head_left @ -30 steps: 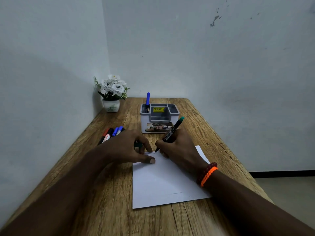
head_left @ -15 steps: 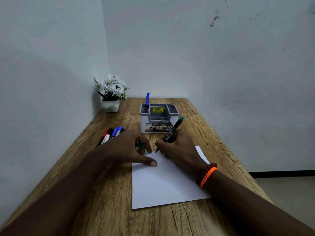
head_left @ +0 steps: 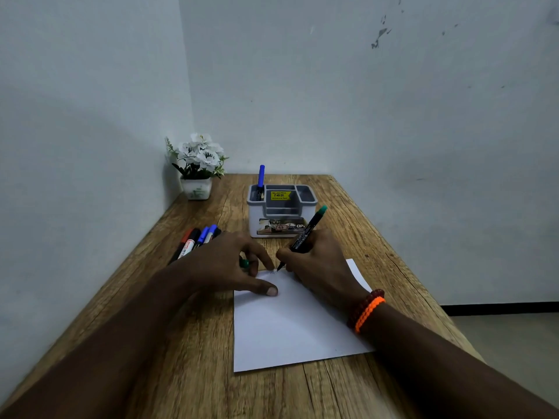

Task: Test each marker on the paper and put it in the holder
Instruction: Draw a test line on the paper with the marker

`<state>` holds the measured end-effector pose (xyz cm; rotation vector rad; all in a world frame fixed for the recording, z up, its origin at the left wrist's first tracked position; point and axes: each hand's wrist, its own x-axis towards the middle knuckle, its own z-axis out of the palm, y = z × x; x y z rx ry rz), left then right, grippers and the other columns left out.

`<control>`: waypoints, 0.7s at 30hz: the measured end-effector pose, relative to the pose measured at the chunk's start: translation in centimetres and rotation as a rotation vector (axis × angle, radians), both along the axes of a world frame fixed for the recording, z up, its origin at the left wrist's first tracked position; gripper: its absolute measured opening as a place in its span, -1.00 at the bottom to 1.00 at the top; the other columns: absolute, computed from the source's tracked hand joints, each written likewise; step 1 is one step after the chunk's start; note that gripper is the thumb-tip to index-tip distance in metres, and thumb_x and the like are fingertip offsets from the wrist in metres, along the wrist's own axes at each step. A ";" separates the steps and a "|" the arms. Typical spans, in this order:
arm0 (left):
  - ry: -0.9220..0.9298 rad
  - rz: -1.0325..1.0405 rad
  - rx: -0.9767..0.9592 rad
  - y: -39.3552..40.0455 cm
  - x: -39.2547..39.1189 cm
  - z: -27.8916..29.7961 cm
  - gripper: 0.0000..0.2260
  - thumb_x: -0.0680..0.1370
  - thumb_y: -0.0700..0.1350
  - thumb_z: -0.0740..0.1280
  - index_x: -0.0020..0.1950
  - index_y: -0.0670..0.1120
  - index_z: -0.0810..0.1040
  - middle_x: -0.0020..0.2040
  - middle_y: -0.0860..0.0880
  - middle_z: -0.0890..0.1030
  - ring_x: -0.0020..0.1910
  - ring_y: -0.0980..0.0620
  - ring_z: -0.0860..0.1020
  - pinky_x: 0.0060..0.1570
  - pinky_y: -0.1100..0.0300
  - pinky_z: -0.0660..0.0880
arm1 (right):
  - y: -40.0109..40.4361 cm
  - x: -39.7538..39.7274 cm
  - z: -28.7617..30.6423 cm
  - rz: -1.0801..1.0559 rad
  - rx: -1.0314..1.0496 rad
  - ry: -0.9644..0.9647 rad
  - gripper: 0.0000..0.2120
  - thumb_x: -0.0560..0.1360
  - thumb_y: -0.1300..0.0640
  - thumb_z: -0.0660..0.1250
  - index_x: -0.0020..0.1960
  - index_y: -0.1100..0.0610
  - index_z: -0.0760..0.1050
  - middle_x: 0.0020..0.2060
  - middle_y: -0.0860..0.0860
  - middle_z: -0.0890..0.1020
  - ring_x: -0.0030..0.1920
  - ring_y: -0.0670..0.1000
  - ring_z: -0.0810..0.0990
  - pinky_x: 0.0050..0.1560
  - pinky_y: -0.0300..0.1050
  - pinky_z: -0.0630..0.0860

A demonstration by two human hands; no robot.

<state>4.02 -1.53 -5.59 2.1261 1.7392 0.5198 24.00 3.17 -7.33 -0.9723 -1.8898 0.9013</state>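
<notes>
A person tests a green-ended black marker on a white sheet of paper lying on the wooden table.

The right hand pinches the marker, tip touching the paper's far edge beside a faint scribble too small to read. The left hand rests on the paper's far left corner, curled fingers holding a small green cap, mostly hidden. Four markers lie near the table's left edge, their ends covered by that hand. One blue-capped marker stands in the left compartment of the grey plastic holder.
</notes>
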 end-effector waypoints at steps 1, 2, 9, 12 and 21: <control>0.002 0.000 -0.001 0.0 0.0 0.0 -0.55 0.30 0.31 0.55 0.13 0.20 0.67 -0.09 0.21 0.63 -0.01 0.22 0.60 0.09 0.21 0.59 | 0.0 0.0 0.0 0.000 0.003 -0.003 -0.80 0.50 0.20 0.49 -0.25 0.01 0.58 -0.39 -0.07 0.64 -0.44 -0.20 0.59 -0.40 -0.37 0.45; 0.005 0.000 -0.001 0.0 0.1 0.0 -0.55 0.31 0.31 0.55 0.13 0.19 0.67 -0.08 0.22 0.62 0.00 0.22 0.59 0.09 0.23 0.58 | 0.1 0.0 0.0 0.001 0.004 -0.004 -0.81 0.50 0.20 0.49 -0.25 0.01 0.58 -0.38 -0.07 0.64 -0.43 -0.20 0.60 -0.38 -0.36 0.46; 0.010 -0.012 0.001 0.0 0.2 0.2 -0.57 0.34 0.25 0.56 0.16 0.14 0.69 -0.08 0.26 0.60 0.01 0.24 0.58 0.03 0.33 0.53 | 0.2 -0.1 -0.2 -0.015 -0.002 -0.008 -0.87 0.49 0.16 0.51 -0.21 0.06 0.60 -0.35 -0.04 0.66 -0.39 -0.15 0.61 -0.33 -0.25 0.52; -0.006 -0.011 0.003 0.0 0.1 0.1 -0.58 0.33 0.27 0.56 0.12 0.16 0.69 -0.12 0.22 0.62 -0.02 0.24 0.59 0.03 0.27 0.56 | 0.3 -0.1 -0.3 -0.038 0.009 -0.003 -0.87 0.48 0.16 0.50 -0.24 0.12 0.62 -0.35 0.03 0.69 -0.37 -0.10 0.62 -0.30 -0.12 0.58; 0.005 -0.013 0.002 0.1 0.0 0.0 -0.57 0.33 0.29 0.56 0.12 0.17 0.69 -0.10 0.21 0.63 -0.03 0.26 0.58 0.09 0.21 0.58 | 0.3 -0.1 -0.2 -0.027 0.017 -0.008 -0.80 0.49 0.16 0.50 -0.22 -0.06 0.56 -0.33 -0.08 0.66 -0.37 -0.17 0.62 -0.33 -0.30 0.51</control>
